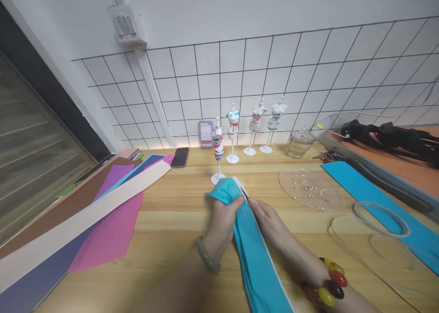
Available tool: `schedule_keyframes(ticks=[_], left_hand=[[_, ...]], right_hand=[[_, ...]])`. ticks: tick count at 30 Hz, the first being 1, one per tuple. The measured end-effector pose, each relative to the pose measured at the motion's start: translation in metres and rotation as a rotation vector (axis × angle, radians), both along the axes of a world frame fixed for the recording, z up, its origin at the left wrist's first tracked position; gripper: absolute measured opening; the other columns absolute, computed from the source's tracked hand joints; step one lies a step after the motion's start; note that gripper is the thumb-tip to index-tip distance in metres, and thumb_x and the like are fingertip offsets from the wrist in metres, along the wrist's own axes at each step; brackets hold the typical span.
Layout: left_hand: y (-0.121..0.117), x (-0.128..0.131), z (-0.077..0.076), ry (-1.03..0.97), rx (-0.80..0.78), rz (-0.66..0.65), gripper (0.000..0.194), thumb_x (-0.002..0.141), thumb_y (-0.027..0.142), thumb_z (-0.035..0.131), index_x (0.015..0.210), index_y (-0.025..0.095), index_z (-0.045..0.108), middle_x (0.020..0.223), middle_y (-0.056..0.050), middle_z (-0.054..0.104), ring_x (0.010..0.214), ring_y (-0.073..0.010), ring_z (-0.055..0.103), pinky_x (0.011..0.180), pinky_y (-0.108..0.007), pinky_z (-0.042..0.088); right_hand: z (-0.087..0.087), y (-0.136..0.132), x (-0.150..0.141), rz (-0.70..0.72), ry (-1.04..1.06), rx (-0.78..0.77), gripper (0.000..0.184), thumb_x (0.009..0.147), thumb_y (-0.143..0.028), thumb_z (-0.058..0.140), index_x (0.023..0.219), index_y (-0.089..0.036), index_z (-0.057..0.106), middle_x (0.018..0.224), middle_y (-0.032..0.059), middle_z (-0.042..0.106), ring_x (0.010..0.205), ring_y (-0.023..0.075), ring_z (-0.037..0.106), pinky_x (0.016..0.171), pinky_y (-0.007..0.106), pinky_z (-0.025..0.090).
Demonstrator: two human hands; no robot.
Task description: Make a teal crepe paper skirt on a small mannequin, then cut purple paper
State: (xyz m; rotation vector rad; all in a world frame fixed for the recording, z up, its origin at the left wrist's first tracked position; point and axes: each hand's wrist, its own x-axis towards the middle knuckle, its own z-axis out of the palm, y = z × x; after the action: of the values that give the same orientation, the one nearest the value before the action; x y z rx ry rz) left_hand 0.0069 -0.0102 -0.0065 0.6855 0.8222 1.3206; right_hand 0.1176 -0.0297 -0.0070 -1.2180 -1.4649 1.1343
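A long strip of bright blue crepe-like paper [254, 253] with a white edge runs from the middle of the table toward me. My left hand [222, 219], a green bangle at its wrist, is closed on the paper near its far end, thumb on top. Beside it, my right hand [265, 214] is closed at the white edge. A slim, dark, pointed tool [243, 192] sticks out from its fingertips over the paper; most of it is hidden, so its exact kind does not show. Just beyond the paper's far end stands a small white dress-form figurine [218, 150] wrapped with coloured bands.
Three more figurines [232, 130] stand by the wall. At right are a glass of liquid [300, 143], a clear disc [288, 191] with small beads, another blue strip [350, 189] and a wire coil [358, 212]. Coloured sheets [113, 226] and a phone [180, 157] lie left.
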Motion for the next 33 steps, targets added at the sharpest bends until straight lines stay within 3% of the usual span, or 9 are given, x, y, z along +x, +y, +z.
schedule_keyframes(ticks=[10,17,25,33], left_hand=[[0.002,-0.002,-0.002,0.014,-0.008,-0.015,0.027,0.06,0.022,0.072,0.082,0.014,0.06,0.079,-0.004,0.065,0.071,-0.0163,0.061,0.073,-0.032,0.048],[0.007,-0.006,0.001,-0.047,0.017,0.009,0.023,0.063,0.026,0.07,0.082,0.015,0.062,0.08,-0.004,0.066,0.069,-0.0145,0.061,0.072,-0.029,0.047],[0.006,-0.006,-0.001,-0.051,0.001,0.023,0.02,0.06,0.023,0.071,0.076,0.015,0.061,0.071,-0.001,0.065,0.061,-0.0142,0.059,0.066,-0.03,0.049],[0.003,-0.002,-0.004,-0.021,0.034,0.028,0.023,0.063,0.023,0.07,0.083,0.016,0.061,0.078,-0.003,0.066,0.069,-0.0158,0.061,0.07,-0.031,0.049]], right_hand=[[0.001,0.001,0.001,-0.006,-0.039,0.031,0.041,0.085,-0.05,0.034,0.071,-0.016,0.052,0.071,0.0036,0.057,0.069,0.0184,0.052,0.068,0.029,0.042],[-0.004,0.001,-0.002,0.006,-0.056,0.016,0.04,0.085,-0.05,0.033,0.066,-0.018,0.047,0.062,-0.0013,0.047,0.059,0.014,0.043,0.057,0.025,0.036],[-0.006,-0.004,-0.007,0.035,0.123,-0.078,0.037,0.085,-0.05,0.036,0.063,-0.02,0.038,0.054,-0.0062,0.033,0.048,0.0097,0.031,0.046,0.022,0.029],[-0.002,-0.006,-0.008,0.01,0.162,-0.115,0.038,0.084,-0.05,0.037,0.061,-0.02,0.038,0.051,-0.0062,0.033,0.044,0.0088,0.03,0.04,0.021,0.025]])
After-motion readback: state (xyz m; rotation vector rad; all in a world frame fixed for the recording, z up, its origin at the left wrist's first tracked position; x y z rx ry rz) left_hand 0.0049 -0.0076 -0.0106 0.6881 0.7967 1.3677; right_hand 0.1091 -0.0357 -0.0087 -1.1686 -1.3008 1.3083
